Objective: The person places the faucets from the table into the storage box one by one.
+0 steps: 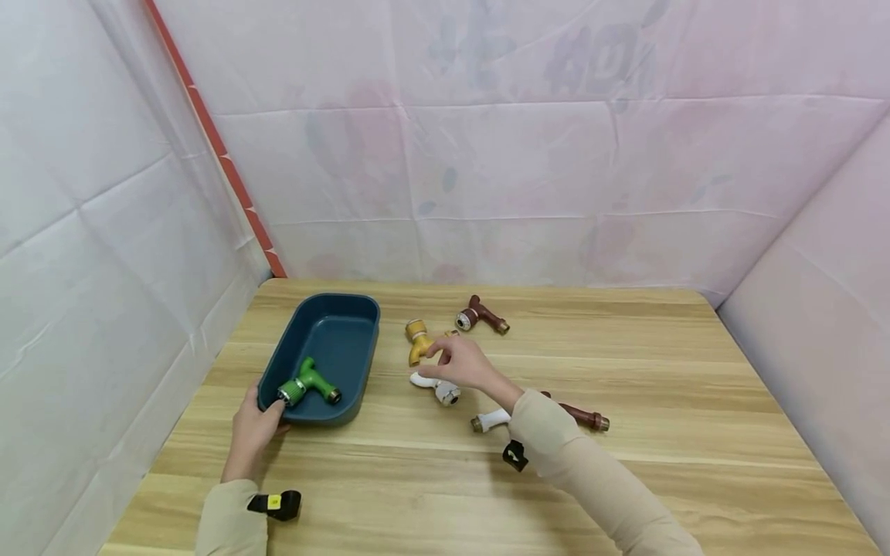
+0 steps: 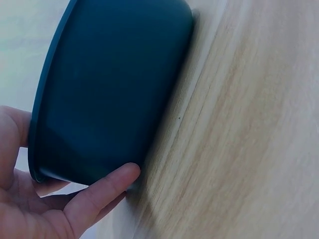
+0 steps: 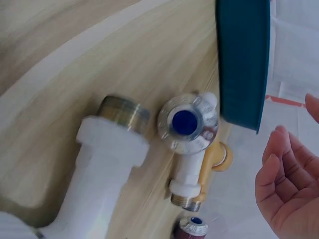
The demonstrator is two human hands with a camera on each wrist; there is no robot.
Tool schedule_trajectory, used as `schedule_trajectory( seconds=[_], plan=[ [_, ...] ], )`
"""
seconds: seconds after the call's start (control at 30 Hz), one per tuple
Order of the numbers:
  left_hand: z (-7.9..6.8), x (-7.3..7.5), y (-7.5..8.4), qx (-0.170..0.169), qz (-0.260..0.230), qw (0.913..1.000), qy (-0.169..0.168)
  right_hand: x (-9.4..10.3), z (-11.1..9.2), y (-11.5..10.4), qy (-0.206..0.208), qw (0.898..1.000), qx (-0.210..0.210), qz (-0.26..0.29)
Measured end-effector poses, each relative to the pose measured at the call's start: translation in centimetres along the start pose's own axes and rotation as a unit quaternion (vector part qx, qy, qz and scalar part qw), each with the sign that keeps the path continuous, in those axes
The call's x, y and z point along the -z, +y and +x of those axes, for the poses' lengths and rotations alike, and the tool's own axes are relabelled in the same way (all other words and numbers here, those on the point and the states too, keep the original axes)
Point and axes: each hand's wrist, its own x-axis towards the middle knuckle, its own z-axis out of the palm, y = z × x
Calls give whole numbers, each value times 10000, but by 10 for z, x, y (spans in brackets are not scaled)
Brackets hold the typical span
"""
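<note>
My left hand point(image 1: 250, 428) grips the near left corner of a dark blue plastic basin point(image 1: 341, 340), thumb at the rim and fingers against the outside wall point(image 2: 109, 99). Inside the basin lies a green tap point(image 1: 309, 380). Over the table, my right hand point(image 1: 462, 363) hovers with bent fingers and thumb apart, holding nothing. Just below and beside it are a white tap point(image 1: 445, 392) and a yellow tap point(image 1: 417, 332), the yellow one partly hidden by the hand. In the right wrist view, the white tap's handle shows a blue centre point(image 3: 185, 122).
Behind the yellow tap lies a brown tap point(image 1: 487, 313). Under the right forearm are a second white tap point(image 1: 492, 419) and a second brown tap point(image 1: 587, 417), both partly covered. White sheeting point(image 1: 487, 170) surrounds the wooden table point(image 1: 660, 347) at the back and sides.
</note>
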Motion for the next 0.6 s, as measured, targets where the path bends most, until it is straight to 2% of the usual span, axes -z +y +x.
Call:
schedule_trajectory(
  seconds=[0.33, 0.6],
  plan=[
    [1, -5, -1, 27, -173, 9998, 59, 4, -2, 22, -198, 9989, -433, 45],
    [1, -3, 1, 72, -181, 9998, 62, 11, 3, 31, -121, 9991, -342, -207]
  ],
)
